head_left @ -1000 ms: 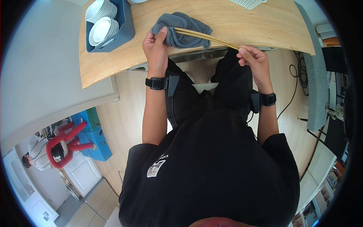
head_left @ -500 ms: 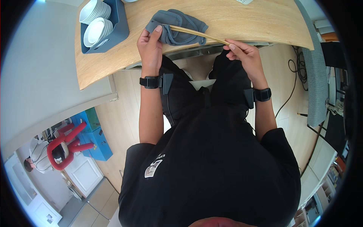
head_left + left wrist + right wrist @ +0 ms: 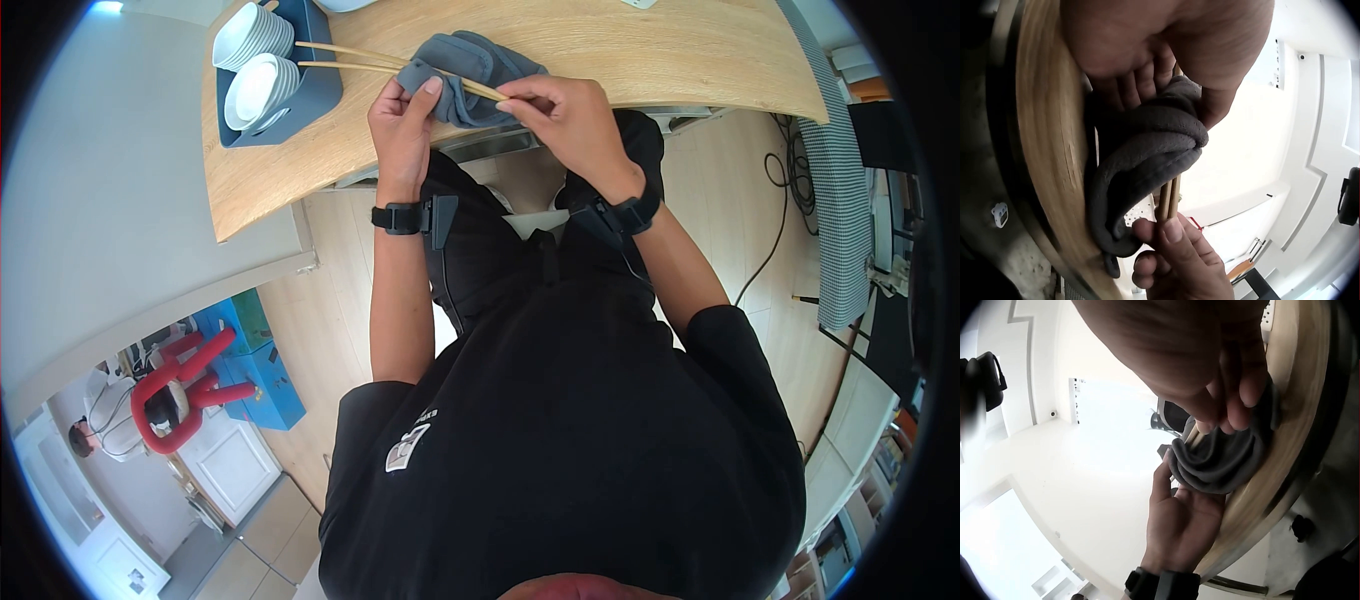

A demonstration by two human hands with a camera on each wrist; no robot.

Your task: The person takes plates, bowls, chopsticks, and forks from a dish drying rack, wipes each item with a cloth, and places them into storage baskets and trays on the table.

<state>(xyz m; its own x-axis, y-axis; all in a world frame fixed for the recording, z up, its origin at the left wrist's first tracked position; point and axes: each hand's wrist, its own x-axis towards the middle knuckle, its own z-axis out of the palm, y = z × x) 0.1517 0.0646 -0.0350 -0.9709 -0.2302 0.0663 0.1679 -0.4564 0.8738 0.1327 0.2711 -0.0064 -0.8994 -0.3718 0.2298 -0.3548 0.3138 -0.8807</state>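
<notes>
A grey-blue cloth (image 3: 480, 58) lies bunched near the front edge of the table, wrapped partly around a pair of wooden chopsticks (image 3: 350, 52). My left hand (image 3: 402, 135) pinches the cloth around the chopsticks, thumb on top; in the left wrist view its fingers lie behind the folded cloth (image 3: 1147, 147). To the right of the cloth, my right hand (image 3: 578, 125) pinches the chopsticks' near ends between thumb and fingertips. Their other ends stick out to the left and spread slightly apart, while the middle is hidden inside the folds.
A blue-grey basket (image 3: 322, 88) with stacks of white bowls (image 3: 262, 92) stands at the table's left, close to the chopsticks' far ends. The wooden table (image 3: 690, 65) curves off to the right. A black cable (image 3: 770, 250) lies on the floor.
My right hand has moved left, close to the cloth, and the chopsticks have slid left through it, so their far ends now emerge beyond my left hand. The left hand keeps its hold.
</notes>
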